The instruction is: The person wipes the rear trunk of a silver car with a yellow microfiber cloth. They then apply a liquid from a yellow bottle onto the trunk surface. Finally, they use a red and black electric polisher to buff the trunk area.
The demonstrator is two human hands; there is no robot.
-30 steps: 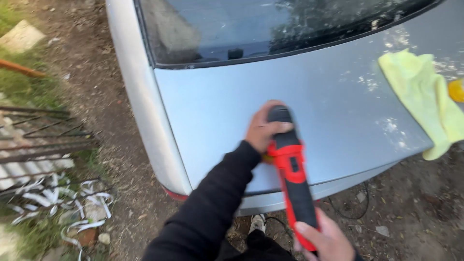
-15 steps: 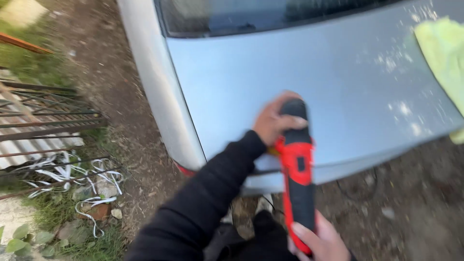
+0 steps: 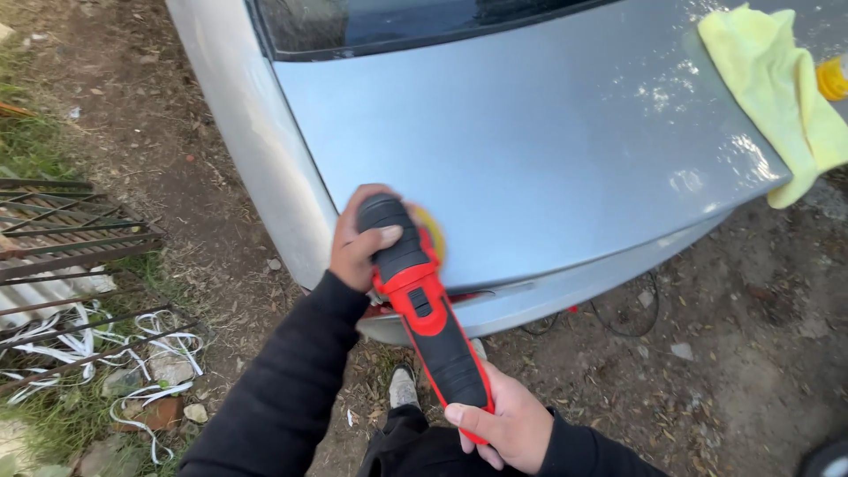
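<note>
Gripping a red and black polisher [image 3: 422,305] with both hands: the left hand [image 3: 364,238] is wrapping over the black head of the tool, thumb lying across its top, fingers closed around it; the right hand [image 3: 503,424] is clamping the tail end of the handle, fingers curled tight under it. Both arms are wearing black sleeves [image 3: 291,389].

The polisher is lying at a slant, head up-left, handle running down-right toward the body. Its yellow pad [image 3: 433,231] is showing just beside the head and is pressing at the lower left corner of a silver car trunk lid [image 3: 530,141], near the lid's edge. The pad face is hidden.

A yellow cloth [image 3: 777,88] is lying on the far right of the lid, draping over its edge, well apart from the tool. A small yellow-orange object [image 3: 832,78] is sitting just beside the cloth, too cut off to identify. The rear window [image 3: 397,22] is running along the top.

A dark cord [image 3: 627,322] is lying on the dirt ground [image 3: 751,353] below the bumper. A shoe [image 3: 403,387] is standing on the dirt under the tool. Rusty metal bars [image 3: 71,230] and white strips [image 3: 132,353] are lying at left among grass.
</note>
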